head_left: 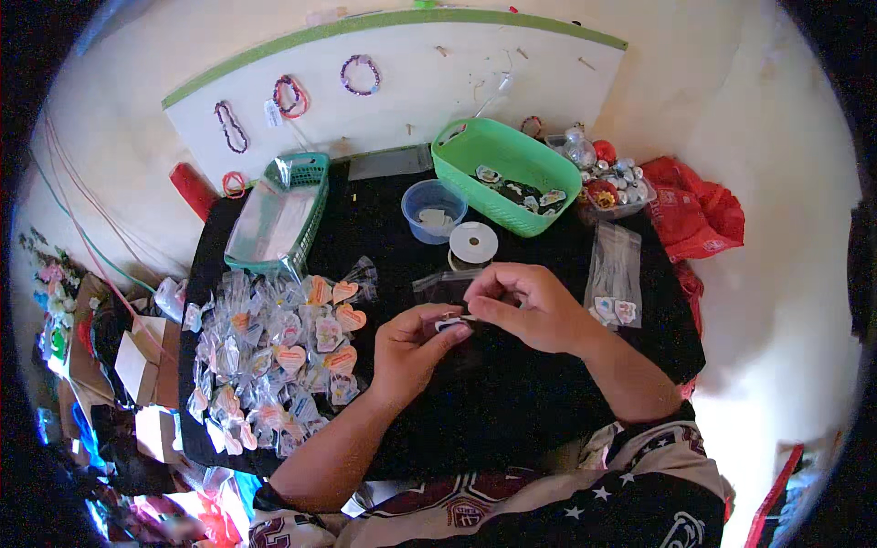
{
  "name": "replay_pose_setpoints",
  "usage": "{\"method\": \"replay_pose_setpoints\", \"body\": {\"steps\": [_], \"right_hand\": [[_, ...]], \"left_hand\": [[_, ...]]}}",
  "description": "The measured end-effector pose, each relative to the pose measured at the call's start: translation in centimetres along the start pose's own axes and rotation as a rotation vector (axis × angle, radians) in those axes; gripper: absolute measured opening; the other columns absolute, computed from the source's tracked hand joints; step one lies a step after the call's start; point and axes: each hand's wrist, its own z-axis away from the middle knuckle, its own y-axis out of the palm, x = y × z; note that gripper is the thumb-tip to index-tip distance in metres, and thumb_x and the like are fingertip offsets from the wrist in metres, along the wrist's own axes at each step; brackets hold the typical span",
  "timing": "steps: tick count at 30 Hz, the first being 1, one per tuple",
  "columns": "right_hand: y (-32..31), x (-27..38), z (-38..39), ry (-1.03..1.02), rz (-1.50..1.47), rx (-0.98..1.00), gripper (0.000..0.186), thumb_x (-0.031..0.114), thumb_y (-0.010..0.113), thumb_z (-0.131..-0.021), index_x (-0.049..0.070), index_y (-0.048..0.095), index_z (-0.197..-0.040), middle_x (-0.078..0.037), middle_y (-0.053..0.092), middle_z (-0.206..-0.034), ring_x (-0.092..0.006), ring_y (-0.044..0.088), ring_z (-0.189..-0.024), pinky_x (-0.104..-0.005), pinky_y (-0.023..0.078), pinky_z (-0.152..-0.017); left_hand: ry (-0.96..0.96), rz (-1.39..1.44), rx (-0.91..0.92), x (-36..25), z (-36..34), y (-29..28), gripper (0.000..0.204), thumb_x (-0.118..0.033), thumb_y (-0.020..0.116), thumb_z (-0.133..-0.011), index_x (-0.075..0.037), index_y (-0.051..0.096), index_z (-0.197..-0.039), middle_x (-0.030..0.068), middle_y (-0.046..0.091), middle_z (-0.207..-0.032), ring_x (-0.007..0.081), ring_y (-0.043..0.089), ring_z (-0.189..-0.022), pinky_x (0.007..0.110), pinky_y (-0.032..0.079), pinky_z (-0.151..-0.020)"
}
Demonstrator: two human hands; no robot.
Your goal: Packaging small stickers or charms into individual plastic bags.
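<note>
Head view looks down on two bare hands brought together above a table (521, 411) covered in black cloth. The left hand (411, 352) pinches a small, flat, white piece with a dark patch (448, 323) between thumb and forefinger. The right hand (534, 306) bends over that piece, thumb and forefinger drawn close together beside it; whether they grip anything of their own cannot be told.

Just beyond the hands stands a white round spool (489, 243), with a translucent blue round plastic tub (417, 225) next to it and a light-green plastic basket (493, 211) behind, holding printed cutouts. Left of the hands spreads a heap of clear plastic packets (260, 338), several showing peach heart-shaped labels (290, 360) with small print, too fine to make out. Farther out beyond the heap, a teal plastic basket (312, 212) holds clear sleeves.

Right of the hands lies a clear plastic packet (617, 256) with printed cutouts at its near end. Well beyond it are a tray of silver and red baubles (607, 183) and a red plastic bag (690, 210) bearing pale lettering.
</note>
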Motion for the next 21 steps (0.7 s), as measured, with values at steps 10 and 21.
{"method": "replay_pose_setpoints", "body": {"steps": [10, 21], "right_hand": [[0.4, -0.4, 1.3, -0.286, 0.172, -0.236, 0.012, 0.016, 0.067, -0.085, 0.006, 0.064, -0.093, -0.005, 0.064, -0.085, -0.0152, 0.062, -0.077, -0.0271, 0.048, -0.066], [0.9, -1.3, 1.5, -0.125, 0.168, -0.037, 0.014, 0.008, 0.064, -0.086, 0.001, 0.061, -0.099, -0.007, 0.068, -0.084, -0.015, 0.066, -0.082, -0.0295, 0.05, -0.073]], "left_hand": [[0.043, 0.125, -0.087, -0.7, -0.2, 0.2, 0.033, 0.003, 0.066, -0.084, 0.001, 0.059, -0.117, 0.0093, 0.064, -0.11, 0.0136, 0.059, -0.103, 0.026, 0.05, -0.085], [-0.017, -0.003, -0.117, 0.4, 0.0, -0.4, 0.025, -0.006, 0.059, -0.091, 0.001, 0.061, -0.115, 0.0104, 0.065, -0.111, 0.0162, 0.062, -0.098, 0.029, 0.051, -0.083]]}}
